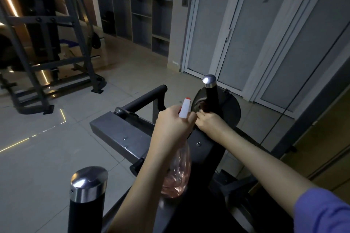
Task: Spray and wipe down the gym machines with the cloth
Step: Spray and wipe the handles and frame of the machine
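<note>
My left hand (171, 123) grips the neck of a clear spray bottle (179, 172) holding pink liquid; its white nozzle with an orange tip (185, 108) sticks up above my fingers. My right hand (209, 122) holds a dark cloth (203, 107) against the base of an upright black handle with a chrome cap (209, 81) on the dark gym machine (121, 134). Most of the cloth is hidden in the dim light. A black weight plate (232, 111) sits behind that handle.
A second chrome-capped black handle (88, 189) stands at the near left. Another grey machine frame (47, 58) stands at the back left on the tiled floor. Open shelving (140, 5) and glass doors (246, 34) line the back.
</note>
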`<act>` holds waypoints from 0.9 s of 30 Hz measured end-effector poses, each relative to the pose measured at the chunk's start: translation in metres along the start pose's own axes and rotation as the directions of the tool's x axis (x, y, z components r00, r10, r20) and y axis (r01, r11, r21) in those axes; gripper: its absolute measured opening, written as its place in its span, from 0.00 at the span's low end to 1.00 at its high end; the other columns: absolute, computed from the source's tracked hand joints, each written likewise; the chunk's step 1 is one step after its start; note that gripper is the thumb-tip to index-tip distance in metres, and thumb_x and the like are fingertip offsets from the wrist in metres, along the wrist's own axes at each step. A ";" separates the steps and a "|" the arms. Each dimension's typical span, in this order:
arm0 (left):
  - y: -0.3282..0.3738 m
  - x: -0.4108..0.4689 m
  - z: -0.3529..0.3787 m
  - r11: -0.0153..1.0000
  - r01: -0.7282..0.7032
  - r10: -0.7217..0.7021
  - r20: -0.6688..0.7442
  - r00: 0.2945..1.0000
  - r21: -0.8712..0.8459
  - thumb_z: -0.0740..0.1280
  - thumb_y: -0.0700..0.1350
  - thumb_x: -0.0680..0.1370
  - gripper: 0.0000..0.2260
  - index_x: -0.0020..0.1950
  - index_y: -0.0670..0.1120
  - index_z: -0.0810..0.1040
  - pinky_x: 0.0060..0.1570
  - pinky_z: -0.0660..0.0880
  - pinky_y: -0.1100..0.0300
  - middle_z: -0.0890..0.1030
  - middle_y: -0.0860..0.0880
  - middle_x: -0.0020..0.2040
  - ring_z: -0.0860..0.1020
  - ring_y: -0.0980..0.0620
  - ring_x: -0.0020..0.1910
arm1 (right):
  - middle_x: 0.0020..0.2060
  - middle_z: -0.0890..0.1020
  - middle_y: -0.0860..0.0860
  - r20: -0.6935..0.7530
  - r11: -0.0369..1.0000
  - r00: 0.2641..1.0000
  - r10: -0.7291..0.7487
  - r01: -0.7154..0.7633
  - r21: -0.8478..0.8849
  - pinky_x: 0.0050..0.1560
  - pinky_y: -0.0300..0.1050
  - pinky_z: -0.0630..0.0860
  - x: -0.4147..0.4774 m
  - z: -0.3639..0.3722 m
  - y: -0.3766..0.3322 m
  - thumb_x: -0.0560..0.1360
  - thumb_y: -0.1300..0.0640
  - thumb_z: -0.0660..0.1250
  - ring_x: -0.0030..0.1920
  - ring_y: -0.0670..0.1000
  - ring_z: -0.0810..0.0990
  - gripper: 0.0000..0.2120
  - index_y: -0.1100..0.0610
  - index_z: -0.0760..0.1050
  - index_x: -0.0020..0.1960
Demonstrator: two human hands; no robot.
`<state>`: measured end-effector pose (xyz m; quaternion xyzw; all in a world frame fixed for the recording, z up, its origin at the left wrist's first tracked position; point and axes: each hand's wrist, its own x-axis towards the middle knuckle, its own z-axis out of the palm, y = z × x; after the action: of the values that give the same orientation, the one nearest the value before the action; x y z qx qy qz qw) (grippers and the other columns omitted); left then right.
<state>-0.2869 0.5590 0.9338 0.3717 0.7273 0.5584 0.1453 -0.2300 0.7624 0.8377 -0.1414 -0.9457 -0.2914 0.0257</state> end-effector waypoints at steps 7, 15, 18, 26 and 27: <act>-0.005 0.004 0.000 0.996 0.052 -0.049 0.040 0.998 -0.069 0.64 0.49 0.69 0.12 0.32 0.45 0.64 0.32 0.63 0.52 0.66 0.47 0.28 0.64 0.47 0.29 | 0.48 0.80 0.57 0.086 0.874 0.989 0.123 -0.149 0.463 0.52 0.54 0.74 0.001 0.000 -0.007 0.76 0.60 0.61 0.51 0.61 0.78 0.07 0.61 0.75 0.49; -0.003 0.000 0.001 0.998 0.040 -0.038 0.035 0.999 -0.057 0.62 0.50 0.72 0.13 0.34 0.45 0.62 0.32 0.59 0.52 0.62 0.47 0.30 0.59 0.49 0.29 | 0.49 0.81 0.57 0.261 0.105 0.684 0.682 -0.445 0.889 0.50 0.45 0.74 -0.049 -0.036 -0.017 0.79 0.56 0.61 0.52 0.56 0.79 0.11 0.60 0.76 0.56; -0.003 0.002 0.001 0.997 0.057 -0.055 0.042 0.998 -0.061 0.62 0.52 0.70 0.16 0.35 0.41 0.62 0.33 0.59 0.52 0.63 0.45 0.31 0.60 0.49 0.29 | 0.60 0.77 0.58 0.431 -0.288 0.360 0.828 -0.387 0.876 0.50 0.44 0.71 -0.060 -0.050 -0.012 0.81 0.52 0.57 0.60 0.57 0.76 0.17 0.59 0.69 0.66; -0.005 0.009 0.004 0.998 0.023 -0.028 0.091 0.995 0.059 0.60 0.51 0.72 0.13 0.37 0.42 0.70 0.35 0.64 0.53 0.72 0.34 0.39 0.67 0.48 0.33 | 0.66 0.72 0.61 0.623 -0.553 0.415 0.663 -0.289 0.781 0.59 0.45 0.66 -0.021 -0.027 0.002 0.83 0.53 0.50 0.65 0.59 0.71 0.21 0.64 0.64 0.71; -0.005 0.009 0.003 0.998 0.023 -0.029 0.096 0.995 0.061 0.59 0.52 0.71 0.12 0.36 0.43 0.69 0.36 0.63 0.53 0.73 0.34 0.41 0.67 0.48 0.33 | 0.62 0.75 0.62 0.621 -0.533 0.399 0.675 -0.318 0.784 0.57 0.45 0.67 -0.021 -0.026 -0.001 0.83 0.54 0.50 0.62 0.59 0.73 0.20 0.65 0.67 0.68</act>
<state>-0.2927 0.5673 0.9303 0.3930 0.7405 0.5158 0.1763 -0.2108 0.7419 0.8560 -0.5147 -0.5641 0.5168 0.3870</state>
